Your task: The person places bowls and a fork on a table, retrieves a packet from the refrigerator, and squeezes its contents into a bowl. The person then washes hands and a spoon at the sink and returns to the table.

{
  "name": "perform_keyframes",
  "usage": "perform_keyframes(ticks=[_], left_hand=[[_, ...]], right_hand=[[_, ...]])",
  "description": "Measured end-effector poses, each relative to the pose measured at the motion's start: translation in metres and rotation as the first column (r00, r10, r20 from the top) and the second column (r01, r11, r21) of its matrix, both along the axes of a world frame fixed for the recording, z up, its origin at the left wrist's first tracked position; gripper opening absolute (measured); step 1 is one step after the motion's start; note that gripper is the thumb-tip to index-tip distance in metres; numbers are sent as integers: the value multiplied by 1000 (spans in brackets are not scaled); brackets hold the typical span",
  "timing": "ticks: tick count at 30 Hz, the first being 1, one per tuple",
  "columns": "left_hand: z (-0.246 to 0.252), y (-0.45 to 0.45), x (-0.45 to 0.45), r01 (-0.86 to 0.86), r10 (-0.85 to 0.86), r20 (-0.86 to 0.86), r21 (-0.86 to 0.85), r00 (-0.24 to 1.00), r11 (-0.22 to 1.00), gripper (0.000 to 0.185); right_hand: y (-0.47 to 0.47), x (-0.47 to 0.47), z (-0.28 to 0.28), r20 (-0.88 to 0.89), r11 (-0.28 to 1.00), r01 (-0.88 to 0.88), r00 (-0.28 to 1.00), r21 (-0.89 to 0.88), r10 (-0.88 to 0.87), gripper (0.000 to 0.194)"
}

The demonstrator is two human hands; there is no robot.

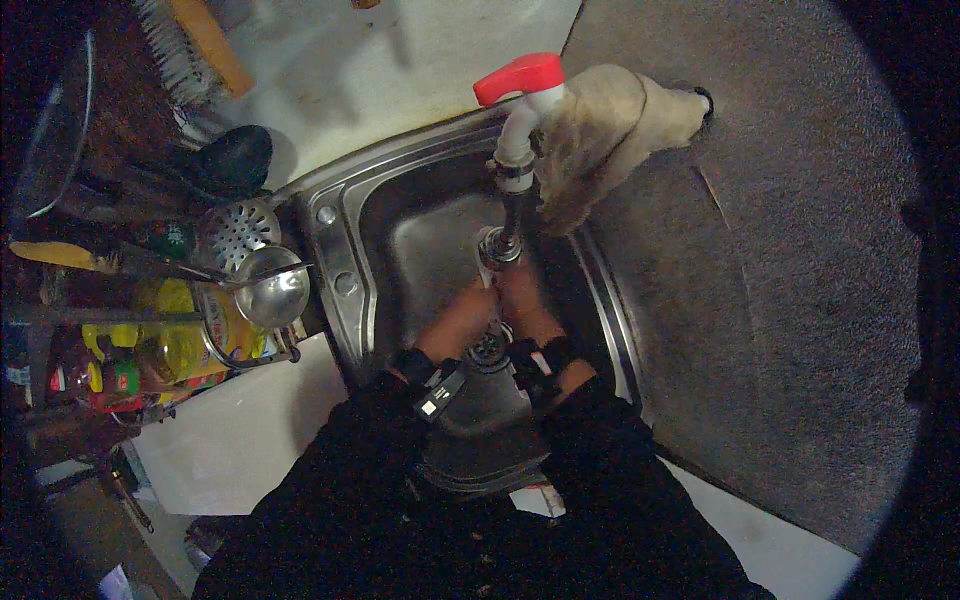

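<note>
My left hand [469,304] and my right hand [521,292] are close together, perhaps touching, over a stainless steel sink basin [427,240]. Both are just below the metal spout end [501,244] of the faucet. Blur and dim light hide the fingers, so I cannot tell whether anything is between them. A pale streak, possibly running water, shows between the hands. Below them lies the round drain strainer [489,351]. The white faucet pipe [516,135] has a red lever handle [521,77] on top. Dark bands circle both wrists.
A beige cloth [607,127] is wrapped around the pipe by the dark wall [780,262]. Left of the sink, a rack [217,352] holds bottles; a skimmer [240,225], a metal ladle [274,289] and a black ladle [236,161] hang there. A brush [214,45] is at upper left.
</note>
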State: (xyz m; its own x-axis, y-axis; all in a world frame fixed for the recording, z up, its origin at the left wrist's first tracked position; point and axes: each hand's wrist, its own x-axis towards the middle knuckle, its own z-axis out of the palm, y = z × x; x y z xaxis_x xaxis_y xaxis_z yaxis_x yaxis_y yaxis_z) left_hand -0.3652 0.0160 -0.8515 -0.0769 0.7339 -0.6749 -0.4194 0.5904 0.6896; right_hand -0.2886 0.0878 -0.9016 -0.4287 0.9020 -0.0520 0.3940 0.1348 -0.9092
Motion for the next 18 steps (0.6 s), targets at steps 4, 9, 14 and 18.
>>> perform_keyframes(ticks=[4,9,14,18], left_hand=[[5,1,4,41,-40,76,-15,996,999,25],[20,-6,-7,288,-257,-219,123,941,950,22],[32,4,-15,661,-85,-858,324,507,677,32],[41,14,-11,290,-155,-340,394,928,872,23]], right_hand=[[5,6,25,-453,821,-49,852,-569,-264,27],[6,9,49,-493,726,-179,835,-663,-244,26],[-4,45,75,-103,836,-160,987,-525,124,29],[-10,62,146,202,967,-132,963,-217,177,29]])
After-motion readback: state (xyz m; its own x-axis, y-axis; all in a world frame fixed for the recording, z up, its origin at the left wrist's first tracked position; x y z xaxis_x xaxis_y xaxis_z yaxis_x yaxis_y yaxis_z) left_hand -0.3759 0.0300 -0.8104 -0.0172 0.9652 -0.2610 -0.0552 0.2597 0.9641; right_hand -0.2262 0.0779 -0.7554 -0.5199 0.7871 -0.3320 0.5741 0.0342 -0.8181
